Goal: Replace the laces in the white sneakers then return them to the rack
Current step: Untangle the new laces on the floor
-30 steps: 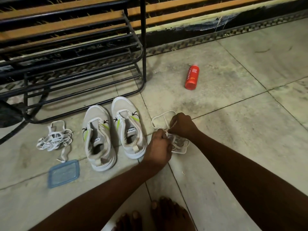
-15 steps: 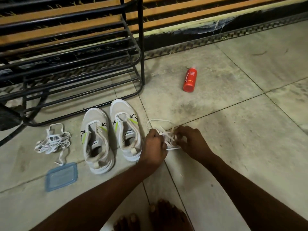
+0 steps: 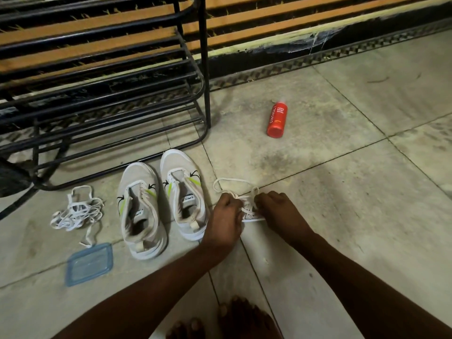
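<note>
Two white sneakers with green streaks stand side by side on the floor without laces, the left sneaker (image 3: 140, 211) and the right sneaker (image 3: 184, 192). Just right of them lies a bundle of white laces (image 3: 247, 204). My left hand (image 3: 226, 218) and my right hand (image 3: 281, 211) both grip this bundle, one on each side, low over the tiles. A loop of it lies on the floor beyond my hands. A second tangled pile of white laces (image 3: 78, 211) lies left of the sneakers.
A black metal shoe rack (image 3: 110, 94) stands behind the sneakers. A red bottle (image 3: 276, 119) lies on the tiles at the back right. A blue container lid (image 3: 89, 264) lies near the loose laces. My bare feet (image 3: 230, 321) show at the bottom edge.
Both hands have drawn together on the lace bundle and shifted slightly nearer me. The bundle looks more gathered between them. The sneakers have not moved.
</note>
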Available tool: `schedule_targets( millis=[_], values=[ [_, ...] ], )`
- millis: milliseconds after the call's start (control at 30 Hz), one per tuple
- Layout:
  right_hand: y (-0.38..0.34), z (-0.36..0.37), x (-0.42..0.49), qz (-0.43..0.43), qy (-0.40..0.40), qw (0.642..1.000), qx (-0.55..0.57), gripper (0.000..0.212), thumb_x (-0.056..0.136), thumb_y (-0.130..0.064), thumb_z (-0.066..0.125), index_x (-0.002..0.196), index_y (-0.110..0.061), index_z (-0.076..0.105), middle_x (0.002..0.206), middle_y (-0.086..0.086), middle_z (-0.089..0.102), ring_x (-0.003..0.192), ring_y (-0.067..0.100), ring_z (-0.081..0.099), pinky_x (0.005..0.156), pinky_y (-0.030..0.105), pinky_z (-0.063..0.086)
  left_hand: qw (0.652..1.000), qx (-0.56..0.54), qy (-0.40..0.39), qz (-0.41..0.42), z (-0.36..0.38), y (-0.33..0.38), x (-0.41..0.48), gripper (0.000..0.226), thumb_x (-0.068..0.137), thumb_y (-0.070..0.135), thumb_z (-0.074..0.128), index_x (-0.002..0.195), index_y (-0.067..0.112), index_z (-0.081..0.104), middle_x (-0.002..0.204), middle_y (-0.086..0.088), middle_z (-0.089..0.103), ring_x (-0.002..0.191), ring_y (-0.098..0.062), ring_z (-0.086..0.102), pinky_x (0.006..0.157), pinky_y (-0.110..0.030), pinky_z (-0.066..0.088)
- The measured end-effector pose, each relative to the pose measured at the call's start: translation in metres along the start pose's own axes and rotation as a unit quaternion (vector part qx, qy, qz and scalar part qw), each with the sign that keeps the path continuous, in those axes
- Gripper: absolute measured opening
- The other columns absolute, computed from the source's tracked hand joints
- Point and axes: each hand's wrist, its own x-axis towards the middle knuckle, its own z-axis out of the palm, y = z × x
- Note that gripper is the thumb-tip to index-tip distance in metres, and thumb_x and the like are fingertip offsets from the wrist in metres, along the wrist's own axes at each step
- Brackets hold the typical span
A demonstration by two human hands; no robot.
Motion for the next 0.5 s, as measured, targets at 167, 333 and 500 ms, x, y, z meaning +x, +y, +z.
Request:
schedule_targets(
  millis=[167, 333, 500],
  values=[
    [0.001, 0.000, -0.003, 0.009, 0.015, 0.999, -0.044, 0.021, 0.074, -0.002, 0.074, 0.092, -0.013, 0.077, 0.087, 0.003, 0.070, 0.085, 0.031, 0.063, 0.072, 0.038, 0.041, 1.000, -0.004, 0.005, 0.027, -0.002, 0.000, 0.001, 0.016, 0.077, 0.005, 0.055, 0.083, 0.010, 0.069, 0.092, -0.007, 0.054, 0.079, -0.025, 0.060, 0.072, -0.037, 0.045],
    [-0.003, 0.002, -0.001, -0.003, -0.075, 0.996, -0.056, 0.034, 0.072, -0.001, 0.064, 0.100, -0.018, 0.077, 0.108, -0.003, 0.067, 0.106, 0.030, 0.057, 0.080, 0.041, 0.030, 1.000, -0.026, 0.007, 0.010, 0.003, -0.008, 0.002, 0.044, 0.078, -0.002, 0.060, 0.119, 0.013, 0.066, 0.108, -0.005, 0.056, 0.090, -0.019, 0.056, 0.078, -0.023, 0.039],
    [0.005, -0.003, 0.005, -0.012, -0.119, 0.992, -0.039, 0.048, 0.073, -0.001, 0.061, 0.111, -0.026, 0.075, 0.120, -0.011, 0.064, 0.119, 0.021, 0.049, 0.080, 0.035, 0.020, 0.998, 0.014, -0.048, 0.032, 0.004, -0.010, 0.008, 0.064, 0.077, -0.002, 0.056, 0.138, 0.017, 0.062, 0.108, -0.007, 0.052, 0.099, -0.025, 0.055, 0.086, -0.030, 0.042]
  ],
)
